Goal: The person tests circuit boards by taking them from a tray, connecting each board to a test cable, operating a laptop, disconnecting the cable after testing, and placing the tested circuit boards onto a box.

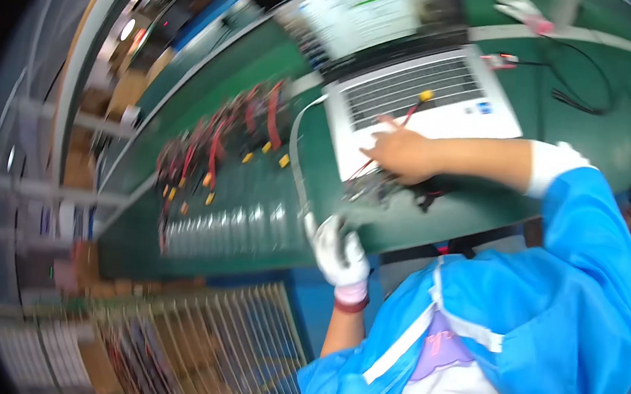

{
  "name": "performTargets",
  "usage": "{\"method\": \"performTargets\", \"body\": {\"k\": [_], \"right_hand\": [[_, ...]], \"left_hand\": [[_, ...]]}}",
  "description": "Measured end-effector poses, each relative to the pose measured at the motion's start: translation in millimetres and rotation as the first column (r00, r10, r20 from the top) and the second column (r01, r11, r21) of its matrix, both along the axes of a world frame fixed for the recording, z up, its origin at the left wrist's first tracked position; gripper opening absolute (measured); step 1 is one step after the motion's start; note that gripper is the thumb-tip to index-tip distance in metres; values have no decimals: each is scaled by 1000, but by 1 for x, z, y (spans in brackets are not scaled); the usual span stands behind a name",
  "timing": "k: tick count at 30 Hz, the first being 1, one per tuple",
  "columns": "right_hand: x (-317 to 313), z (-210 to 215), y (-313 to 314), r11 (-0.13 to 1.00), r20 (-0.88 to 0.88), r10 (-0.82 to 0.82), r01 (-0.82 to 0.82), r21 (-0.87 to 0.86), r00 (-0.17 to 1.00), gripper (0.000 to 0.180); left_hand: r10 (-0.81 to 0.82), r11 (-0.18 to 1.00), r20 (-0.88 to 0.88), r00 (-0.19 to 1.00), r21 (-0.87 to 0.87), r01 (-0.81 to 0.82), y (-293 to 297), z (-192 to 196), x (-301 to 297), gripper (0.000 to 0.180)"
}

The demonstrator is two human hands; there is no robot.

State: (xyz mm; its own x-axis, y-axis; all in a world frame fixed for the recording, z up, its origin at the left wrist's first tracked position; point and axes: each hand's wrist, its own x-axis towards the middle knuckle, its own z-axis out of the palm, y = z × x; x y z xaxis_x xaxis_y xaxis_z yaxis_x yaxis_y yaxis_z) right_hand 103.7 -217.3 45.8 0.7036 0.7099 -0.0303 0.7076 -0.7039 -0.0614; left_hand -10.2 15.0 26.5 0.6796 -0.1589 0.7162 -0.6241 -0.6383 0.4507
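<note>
My left hand [338, 252], in a white glove, is at the front edge of the green table. Its fingers close on the plug end of a white cable [294, 156] that runs from the laptop's left side. My bare right hand [406, 153] is over the palm rest of the open laptop [447, 130], one finger stretched to the keyboard. A red wire lead with a yellow connector [426, 95] passes through this hand; blur hides the exact grip. Below it, at the laptop's front edge, lies a blurred bundle of clear wrap and dark wires [378, 192].
Many red and black wire leads with yellow connectors [217, 135] lie on the left of the table [255, 182]. Beside them is a row of clear plastic-wrapped pieces [226, 232]. A black cable [603, 94] and a white glove [517, 10] lie at the right; a wire rack [197, 347] stands below.
</note>
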Motion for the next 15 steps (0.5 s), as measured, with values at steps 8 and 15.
{"method": "performTargets", "body": {"k": [8,15], "right_hand": [[-13,2,32,925,162,-85,17,379,983,16],[-58,107,-16,804,400,-355,59,591,845,22]], "left_hand": [[53,998,139,989,-24,-50,10,-17,5,37],[26,989,78,997,-146,-15,4,-16,9,35]]}}
